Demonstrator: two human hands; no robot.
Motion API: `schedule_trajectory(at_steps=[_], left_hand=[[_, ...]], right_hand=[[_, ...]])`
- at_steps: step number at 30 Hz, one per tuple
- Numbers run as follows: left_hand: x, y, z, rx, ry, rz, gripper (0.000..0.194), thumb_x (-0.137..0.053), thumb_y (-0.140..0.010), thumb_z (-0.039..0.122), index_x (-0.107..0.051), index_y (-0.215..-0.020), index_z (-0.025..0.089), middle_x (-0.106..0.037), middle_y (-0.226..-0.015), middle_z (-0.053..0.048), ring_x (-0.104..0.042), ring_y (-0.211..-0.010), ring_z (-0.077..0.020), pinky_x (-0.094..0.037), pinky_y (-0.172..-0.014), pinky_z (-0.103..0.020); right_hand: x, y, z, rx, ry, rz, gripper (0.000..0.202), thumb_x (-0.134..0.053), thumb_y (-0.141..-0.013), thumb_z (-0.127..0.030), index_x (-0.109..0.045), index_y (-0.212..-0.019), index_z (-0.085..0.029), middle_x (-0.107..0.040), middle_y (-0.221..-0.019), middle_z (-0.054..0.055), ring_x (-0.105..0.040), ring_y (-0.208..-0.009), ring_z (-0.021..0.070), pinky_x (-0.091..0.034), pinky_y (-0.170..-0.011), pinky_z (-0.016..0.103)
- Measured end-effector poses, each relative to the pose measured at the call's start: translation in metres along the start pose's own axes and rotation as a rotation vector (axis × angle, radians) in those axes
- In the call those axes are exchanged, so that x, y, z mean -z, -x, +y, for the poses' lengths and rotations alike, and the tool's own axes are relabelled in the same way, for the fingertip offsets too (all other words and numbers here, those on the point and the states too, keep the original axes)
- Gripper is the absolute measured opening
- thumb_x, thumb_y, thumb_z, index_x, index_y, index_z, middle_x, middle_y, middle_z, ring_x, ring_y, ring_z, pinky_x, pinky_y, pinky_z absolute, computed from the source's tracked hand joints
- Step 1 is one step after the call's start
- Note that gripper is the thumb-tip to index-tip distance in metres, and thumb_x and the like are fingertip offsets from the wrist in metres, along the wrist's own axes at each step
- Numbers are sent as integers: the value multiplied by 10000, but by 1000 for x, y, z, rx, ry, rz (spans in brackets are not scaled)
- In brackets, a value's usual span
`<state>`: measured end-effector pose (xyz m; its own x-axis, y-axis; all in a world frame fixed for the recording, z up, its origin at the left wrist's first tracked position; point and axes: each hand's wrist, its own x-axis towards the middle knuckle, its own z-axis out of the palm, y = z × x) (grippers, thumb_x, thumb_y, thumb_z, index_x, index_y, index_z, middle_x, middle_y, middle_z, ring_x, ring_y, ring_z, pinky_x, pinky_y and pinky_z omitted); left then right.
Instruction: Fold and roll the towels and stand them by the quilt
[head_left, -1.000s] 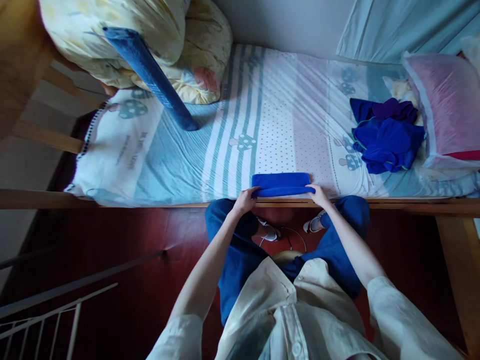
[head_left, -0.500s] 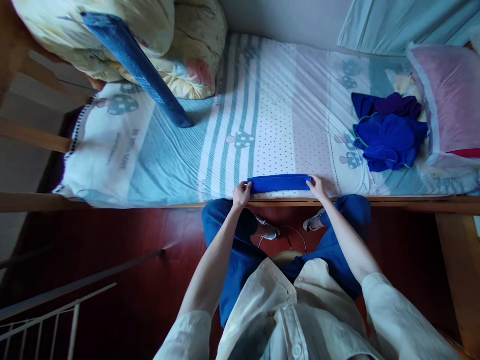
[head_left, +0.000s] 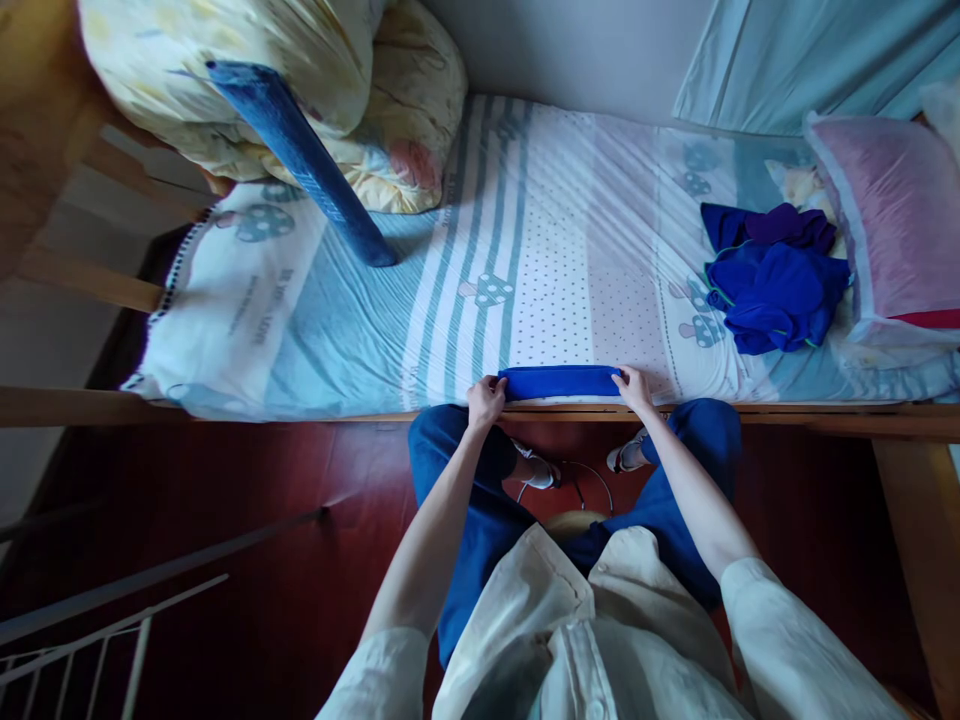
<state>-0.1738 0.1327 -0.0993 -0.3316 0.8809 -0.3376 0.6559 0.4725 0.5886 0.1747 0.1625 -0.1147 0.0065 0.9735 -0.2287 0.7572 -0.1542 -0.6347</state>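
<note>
I have the left hand [head_left: 486,400] closed, thumb to fingers, on the left end of a flat, narrow strip of folded bright-blue cloth [head_left: 561,383]; with the right hand [head_left: 636,388] I pinch its right end. The strip runs along the near edge of a pale blue-and-white patterned bed sheet [head_left: 555,240]. Well to the right, I see a crumpled heap of blue and purple cloth [head_left: 784,290] beside a pink pillow in a translucent cover [head_left: 892,215].
</note>
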Motion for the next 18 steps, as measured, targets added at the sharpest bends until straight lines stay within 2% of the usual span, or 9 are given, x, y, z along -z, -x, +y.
schedule_trajectory(at_steps=[4,8,11,15,18], left_hand=[[-3,-2,-2,-23,-32,10,344,-527,-925,381,-738,-1024,127,-765,-1048,-196,-707,-1065,-313,-515,-1010,-411],[-5,4,-5,-21,-4,75,328,-589,-881,360,-717,-1069,125,-745,-1061,-193,-715,-1001,-293,-522,-1013,-421],[-7,8,-6,1,52,64,370,-659,-829,363,-694,-1115,131,-743,-1077,-175,-725,-966,-278,-534,-998,-423],[-5,6,-6,161,183,16,410,-751,-761,382,-688,-1093,151,-770,-994,-127,-736,-957,-268,-557,-929,-393],[-1,2,-4,295,354,-21,430,-799,-704,405,-711,-1046,159,-768,-865,-87,-732,-814,-238,-571,-768,-345]], right_hand=[[-1,5,-8,-36,118,13,343,-599,-971,-309,-727,-1262,-180,-768,-1180,153,-731,-1080,279,-560,-1012,423],[3,15,-15,65,165,92,340,-558,-990,-303,-712,-1266,-177,-728,-1243,169,-703,-1116,295,-562,-1010,436],[8,21,-19,137,192,113,373,-510,-993,-277,-696,-1296,-162,-703,-1260,185,-687,-1125,311,-575,-986,454],[14,22,-24,267,237,68,420,-470,-963,-194,-699,-1315,-186,-701,-1280,153,-653,-1190,299,-554,-1048,472],[16,20,-26,345,258,34,463,-468,-933,-149,-694,-1334,-202,-692,-1315,132,-627,-1241,290,-536,-1089,479]])
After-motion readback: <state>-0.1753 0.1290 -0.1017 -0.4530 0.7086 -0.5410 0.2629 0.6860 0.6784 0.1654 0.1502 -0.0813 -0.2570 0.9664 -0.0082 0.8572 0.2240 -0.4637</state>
